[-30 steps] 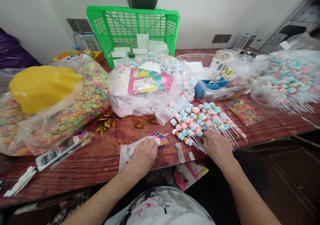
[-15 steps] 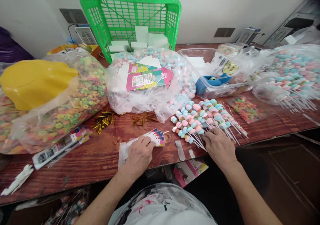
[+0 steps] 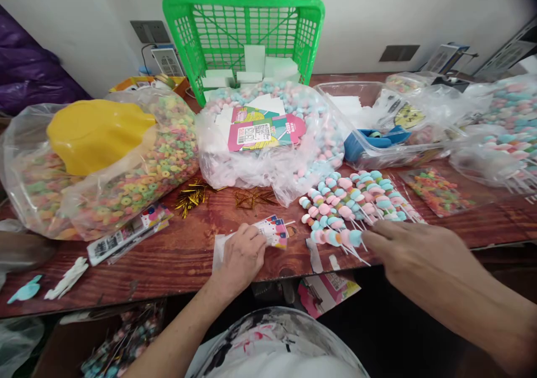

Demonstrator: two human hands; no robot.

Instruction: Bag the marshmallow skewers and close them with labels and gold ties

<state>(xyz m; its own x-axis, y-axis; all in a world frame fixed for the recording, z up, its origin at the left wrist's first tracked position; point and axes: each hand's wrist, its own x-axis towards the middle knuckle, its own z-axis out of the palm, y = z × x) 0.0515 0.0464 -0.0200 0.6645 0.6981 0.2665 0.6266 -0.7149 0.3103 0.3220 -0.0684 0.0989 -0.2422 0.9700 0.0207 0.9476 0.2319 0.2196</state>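
My left hand (image 3: 245, 252), fingers curled, presses on a small stack of printed plastic bags (image 3: 272, 231) near the front of the table. My right hand (image 3: 409, 249) pinches the stick end of one candy skewer (image 3: 335, 237), threaded with pink and blue pieces and held roughly level, pointing left. Behind it lies a pile of similar candy skewers (image 3: 356, 196), white sticks towards me. Part of the held stick is hidden by my fingers.
A bag of ring candies (image 3: 126, 199) carries a yellow scoop-like piece (image 3: 96, 137). Behind the hands sit a bag of pink and blue candies (image 3: 268, 168), a green basket (image 3: 243, 3) and a clear tub (image 3: 377, 157). Gold tinsel (image 3: 191, 198) lies mid-table.
My right hand has lifted one candy skewer from the front of the pile and turned it level. My left hand stays on the bags. The whole view has shifted slightly.
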